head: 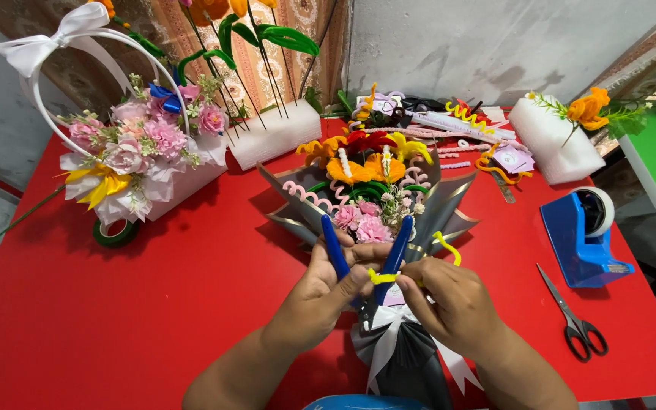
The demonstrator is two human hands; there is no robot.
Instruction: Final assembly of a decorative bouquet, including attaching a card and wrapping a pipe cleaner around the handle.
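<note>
Between both hands (pixel 389 292) | yellow pipe cleaner (pixel 383 278) pinched, crossing blue pliers (pixel 392 262)

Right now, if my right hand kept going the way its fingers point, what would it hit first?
The right hand points left along the yellow pipe cleaner, so it would likely first meet the blue pliers, then the left hand. Depth is hard to judge.

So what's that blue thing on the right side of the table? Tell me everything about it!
The tape dispenser is bright blue and looks like plastic, with a chunky sloped body. A roll of pale tape sits in its upper part, and its low end, toward the scissors, looks like a cutter, too small to be sure. It stands upright on the red table, right of the bouquet. Neither hand touches it.
</note>
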